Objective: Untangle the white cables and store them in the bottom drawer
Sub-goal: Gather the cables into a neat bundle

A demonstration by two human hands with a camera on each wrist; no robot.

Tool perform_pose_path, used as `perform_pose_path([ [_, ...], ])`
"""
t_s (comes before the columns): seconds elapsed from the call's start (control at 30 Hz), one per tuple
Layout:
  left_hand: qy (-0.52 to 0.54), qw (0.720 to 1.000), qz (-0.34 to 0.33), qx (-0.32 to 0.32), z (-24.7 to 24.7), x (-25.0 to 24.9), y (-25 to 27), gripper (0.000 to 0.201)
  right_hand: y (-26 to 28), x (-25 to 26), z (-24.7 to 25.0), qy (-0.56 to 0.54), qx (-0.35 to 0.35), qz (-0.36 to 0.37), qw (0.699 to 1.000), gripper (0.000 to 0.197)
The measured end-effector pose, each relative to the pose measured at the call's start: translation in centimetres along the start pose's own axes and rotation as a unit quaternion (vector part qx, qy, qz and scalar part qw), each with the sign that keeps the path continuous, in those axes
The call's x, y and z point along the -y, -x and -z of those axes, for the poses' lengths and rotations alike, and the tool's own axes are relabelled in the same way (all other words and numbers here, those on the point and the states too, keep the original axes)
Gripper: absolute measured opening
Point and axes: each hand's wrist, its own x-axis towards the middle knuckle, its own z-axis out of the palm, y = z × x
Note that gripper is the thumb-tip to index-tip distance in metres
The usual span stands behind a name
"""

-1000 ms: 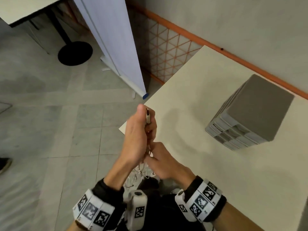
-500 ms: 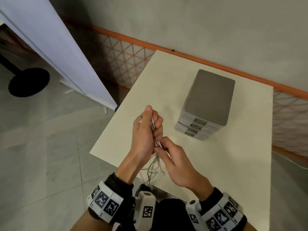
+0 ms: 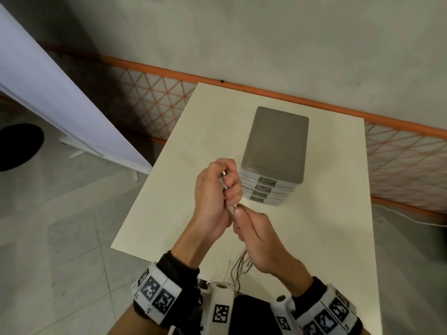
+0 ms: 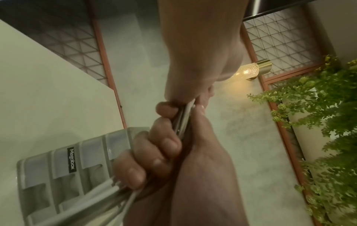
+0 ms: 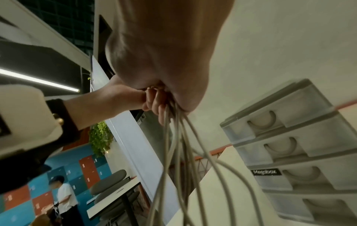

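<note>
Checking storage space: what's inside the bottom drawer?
All four drawers of the drawer unit are closed. The bottom drawer has a frosted front showing nothing clearly, so its contents cannot be seen. The cables are gripped in both hands.

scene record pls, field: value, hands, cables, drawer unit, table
left hand: fist around the upper part of the white cables, held above the table
right hand: grips the same bundle just below the left hand
cables: loose strands hang down below the right hand, toward the person
drawer unit: grey, four drawers, all closed, upright on the table beyond the hands
bottom drawer: closed, no cable in it
table: cream top, against the wall
</note>
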Motion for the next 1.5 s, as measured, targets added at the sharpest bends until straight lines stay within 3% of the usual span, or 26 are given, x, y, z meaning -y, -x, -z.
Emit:
perform_pose_path([
  [0.27, -0.035, 0.999, 0.017, -0.013, -1.6, 0.6, -0.3, 0.031, 1.4, 0.9, 0.8, 0.081, -0.012, 0.007, 0.997, 0.033],
  [0.37, -0.065, 0.998, 0.02, 0.0, -2.2, 0.9, -0.4, 0.03, 1.0, 1.0, 1.1, 0.141, -0.058, 0.028, 0.988, 0.039],
  [0.47, -0.027, 0.999, 0.02, 0.034, -2.0, 1.1, -0.5, 0.018, 1.0, 0.9, 1.7, 0.158, -0.107, 0.031, 0.981, 0.038],
  [0.6, -0.045, 0.993, 0.07, 0.087, 0.7, 3.1, 0.6, 0.047, 1.1, 0.6, 2.4, 0.169, -0.137, 0.042, 0.975, 0.033],
  [0.77, -0.059, 0.985, 0.12, 0.105, 0.9, 2.9, 0.7, 0.047, 1.5, 0.1, 1.7, 0.17, -0.089, 0.022, 0.981, 0.032],
  [0.83, -0.03, 0.989, 0.108, 0.093, 0.3, 2.5, 0.5, 0.032, 1.7, 0.0, 1.1, 0.139, -0.087, 0.014, 0.986, 0.034],
  [0.9, -0.006, 0.994, 0.086, 0.068, -0.1, 2.4, 0.5, 0.031, 1.7, 0.0, 0.8, 0.071, -0.085, -0.004, 0.994, 0.035],
  [1.0, 0.028, 0.998, 0.038, 0.05, -0.2, 1.7, 0.2, 0.033, 2.3, -0.4, 0.9, -0.024, -0.021, -0.043, 0.999, 0.032],
  [1.1, 0.023, 0.999, 0.001, 0.034, -0.2, 0.6, -0.3, 0.039, 3.5, -1.3, 0.8, -0.008, 0.028, -0.067, 0.997, 0.027],
  [1.23, 0.008, 1.0, -0.013, 0.001, -0.5, 0.5, -0.1, 0.041, 4.2, -1.4, 0.9, 0.082, -0.042, -0.032, 0.995, 0.016],
  [1.27, 0.007, 1.0, -0.013, -0.009, -0.5, 0.5, -0.1, 0.042, 4.3, -1.1, 1.0, 0.117, -0.06, -0.017, 0.991, 0.012],
  [1.33, 0.003, 0.999, -0.018, -0.032, -0.4, 0.6, -0.3, 0.042, 4.6, -0.6, 1.3, 0.216, -0.085, 0.026, 0.972, 0.031],
  [1.4, 0.0, 0.998, -0.024, -0.05, -0.5, 0.5, -0.5, 0.042, 4.8, -0.1, 1.7, 0.353, -0.081, 0.08, 0.929, 0.043],
  [1.5, -0.013, 0.998, -0.031, -0.059, -0.9, 0.3, -1.0, 0.042, 4.4, -0.3, 1.3, 0.478, -0.042, 0.091, 0.873, 0.044],
])
